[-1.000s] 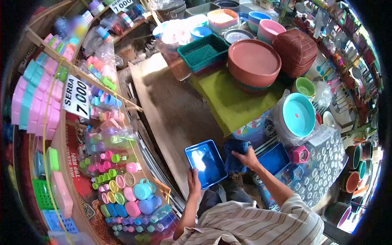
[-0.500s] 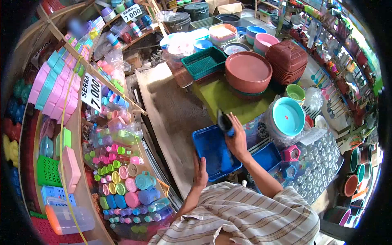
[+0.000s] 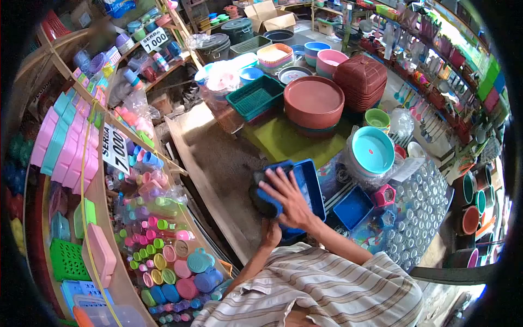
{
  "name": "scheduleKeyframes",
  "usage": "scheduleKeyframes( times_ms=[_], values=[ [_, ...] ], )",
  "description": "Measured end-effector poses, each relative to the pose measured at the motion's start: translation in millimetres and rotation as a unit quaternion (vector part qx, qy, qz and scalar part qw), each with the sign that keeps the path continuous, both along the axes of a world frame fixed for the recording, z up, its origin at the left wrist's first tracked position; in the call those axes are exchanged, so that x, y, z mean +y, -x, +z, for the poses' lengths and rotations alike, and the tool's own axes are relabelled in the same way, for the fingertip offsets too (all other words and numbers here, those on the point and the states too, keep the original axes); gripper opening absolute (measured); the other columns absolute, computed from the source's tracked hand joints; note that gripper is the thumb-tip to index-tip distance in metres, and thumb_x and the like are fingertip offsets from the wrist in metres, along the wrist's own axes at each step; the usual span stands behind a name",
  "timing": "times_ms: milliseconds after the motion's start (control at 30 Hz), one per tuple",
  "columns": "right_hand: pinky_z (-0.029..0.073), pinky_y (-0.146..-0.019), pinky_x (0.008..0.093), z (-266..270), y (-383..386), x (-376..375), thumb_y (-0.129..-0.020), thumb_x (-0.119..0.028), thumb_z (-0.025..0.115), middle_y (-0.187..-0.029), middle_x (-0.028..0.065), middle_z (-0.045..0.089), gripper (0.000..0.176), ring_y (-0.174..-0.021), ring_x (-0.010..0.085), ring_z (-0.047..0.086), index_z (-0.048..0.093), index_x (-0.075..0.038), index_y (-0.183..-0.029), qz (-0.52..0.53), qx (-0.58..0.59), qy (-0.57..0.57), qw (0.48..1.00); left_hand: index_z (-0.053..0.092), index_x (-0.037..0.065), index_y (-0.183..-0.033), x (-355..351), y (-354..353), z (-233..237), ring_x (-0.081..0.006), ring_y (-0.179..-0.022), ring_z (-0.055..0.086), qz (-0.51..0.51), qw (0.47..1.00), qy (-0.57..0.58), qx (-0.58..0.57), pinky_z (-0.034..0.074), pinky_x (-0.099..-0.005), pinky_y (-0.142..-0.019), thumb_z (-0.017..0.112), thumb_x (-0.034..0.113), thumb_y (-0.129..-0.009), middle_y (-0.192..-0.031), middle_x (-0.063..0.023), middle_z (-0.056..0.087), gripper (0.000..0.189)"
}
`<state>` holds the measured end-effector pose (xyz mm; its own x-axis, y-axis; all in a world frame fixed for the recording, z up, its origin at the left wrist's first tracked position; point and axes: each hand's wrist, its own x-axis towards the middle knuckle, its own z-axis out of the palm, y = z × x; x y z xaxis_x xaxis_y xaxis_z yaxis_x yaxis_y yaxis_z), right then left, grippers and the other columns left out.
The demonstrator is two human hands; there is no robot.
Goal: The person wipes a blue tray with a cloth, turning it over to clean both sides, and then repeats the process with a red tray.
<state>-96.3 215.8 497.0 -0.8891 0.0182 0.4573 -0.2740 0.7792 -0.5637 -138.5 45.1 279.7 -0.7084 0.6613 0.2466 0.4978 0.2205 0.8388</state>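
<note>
Wiping looks to be the step in hand. The right hand (image 3: 289,199) lies flat with its fingers spread wide, pressing a dark cloth (image 3: 264,197) against the left rim of the blue tray (image 3: 311,182). The tray is tilted up in front of the person's chest. The left hand (image 3: 271,234) is at the tray's near edge, under the right wrist. It seems to grip the tray from below, though most of its fingers are hidden.

Just to the right of the tray lies a smaller blue tray (image 3: 353,207), and further right, up from it, a teal basin (image 3: 372,150) in clear wrap. Beyond the tray is a green mat (image 3: 283,140) bearing a stack of brown basins (image 3: 314,101). Left of the tray runs a bare wooden board (image 3: 218,163).

In my judgement the cloth covers only the rim and corner. The next move calls for a steady hold underneath while the flat hand draws the cloth across the tray's floor, keeping the tray clear of the wares close by.
</note>
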Motion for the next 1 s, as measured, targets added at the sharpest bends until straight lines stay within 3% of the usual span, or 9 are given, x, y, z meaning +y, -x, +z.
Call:
scheduleKeyframes(
  times_ms=[33,167,200,367,633,700,767,967,1000],
  values=[
    [0.008,-0.132,0.0650,1.6,1.2,6.7,-0.061,-0.009,0.073,-0.181,0.0165,0.019,0.115,-0.166,0.0439,0.015,0.038,-0.021,-0.170,-0.032,0.008,-0.003,0.999,0.028,-0.003,-0.168,-0.9,-1.1,-8.3,-0.0373,-0.160,0.031,0.013,0.998,0.007,0.055,0.026,-0.0463,-0.130,0.039,0.039,-0.116,-0.173,-0.0267,0.031,0.067],
    [0.012,-0.131,0.0658,4.2,-1.5,30.8,-0.070,-0.005,0.072,-0.179,0.0227,0.019,0.107,-0.164,0.0491,0.016,0.037,-0.017,-0.170,-0.259,0.000,-0.033,0.965,0.028,-0.002,-0.168,10.2,1.9,86.4,-0.0358,-0.159,0.033,0.016,0.998,-0.057,-0.020,0.026,-0.0454,-0.129,0.040,0.038,-0.116,-0.172,-0.0255,0.033,0.067],
    [0.011,-0.131,0.0662,1.2,-2.0,33.7,-0.072,0.000,0.066,-0.177,0.0271,0.020,0.104,-0.162,0.0543,0.016,0.034,-0.010,-0.170,-0.258,0.025,-0.016,0.966,0.028,-0.002,-0.168,12.0,1.9,95.9,-0.0355,-0.159,0.033,0.014,0.997,-0.065,-0.028,0.027,-0.0452,-0.129,0.041,0.038,-0.116,-0.172,-0.0252,0.033,0.066],
    [0.010,-0.134,0.0615,-13.0,-12.4,8.0,-0.070,-0.003,0.068,-0.173,0.0247,0.033,0.101,-0.164,0.0473,0.020,0.037,-0.001,-0.166,-0.232,-0.018,-0.065,0.970,0.028,-0.001,-0.168,24.3,-0.8,109.1,-0.0336,-0.158,0.035,0.010,0.996,-0.081,-0.039,0.028,-0.0440,-0.129,0.042,0.038,-0.117,-0.170,-0.0238,0.035,0.066],
    [0.015,-0.133,0.0593,-36.7,-8.9,8.4,-0.081,-0.016,0.069,-0.166,0.0264,0.041,0.085,-0.158,0.0479,0.031,0.042,0.005,-0.160,-0.386,-0.051,-0.073,0.918,0.028,0.000,-0.168,33.7,-15.4,110.0,-0.0307,-0.156,0.038,-0.008,0.996,-0.080,-0.044,0.029,-0.0422,-0.128,0.044,0.037,-0.117,-0.168,-0.0215,0.038,0.065],
    [0.021,-0.130,0.0576,-35.0,-7.0,0.2,-0.086,-0.019,0.069,-0.161,0.0270,0.046,0.077,-0.154,0.0485,0.036,0.047,0.006,-0.155,-0.390,-0.024,-0.080,0.917,0.028,0.000,-0.168,34.4,-16.0,109.4,-0.0300,-0.155,0.039,-0.012,0.995,-0.082,-0.046,0.030,-0.0417,-0.128,0.044,0.037,-0.117,-0.168,-0.0209,0.039,0.065],
    [0.028,-0.126,0.0562,-31.4,-4.9,-13.0,-0.088,-0.022,0.071,-0.157,0.0279,0.048,0.073,-0.149,0.0490,0.040,0.049,0.007,-0.151,-0.309,0.021,0.129,0.942,0.028,0.001,-0.168,33.4,-13.8,109.0,-0.0292,-0.155,0.040,-0.016,0.995,-0.082,-0.046,0.030,-0.0413,-0.127,0.044,0.037,-0.117,-0.167,-0.0203,0.039,0.065],
    [0.033,-0.125,0.0492,-29.5,-15.3,-43.4,-0.098,-0.019,0.071,-0.160,0.0235,0.049,0.066,-0.147,0.0429,0.046,0.047,0.001,-0.156,-0.202,0.016,0.151,0.968,0.028,0.001,-0.168,27.8,-9.5,82.4,-0.0274,-0.153,0.042,-0.018,0.997,-0.061,-0.031,0.031,-0.0401,-0.127,0.046,0.036,-0.117,-0.166,-0.0189,0.041,0.064],
    [0.032,-0.126,0.0481,-23.8,-19.6,-46.9,-0.098,-0.018,0.070,-0.163,0.0226,0.048,0.066,-0.149,0.0412,0.046,0.046,0.001,-0.157,-0.153,0.024,0.187,0.970,0.033,0.001,-0.165,27.6,1.1,72.7,-0.0278,-0.150,0.046,-0.059,0.980,-0.136,-0.131,0.035,-0.0414,-0.125,0.050,0.035,-0.115,-0.164,-0.0175,0.045,0.063]
  ],
)
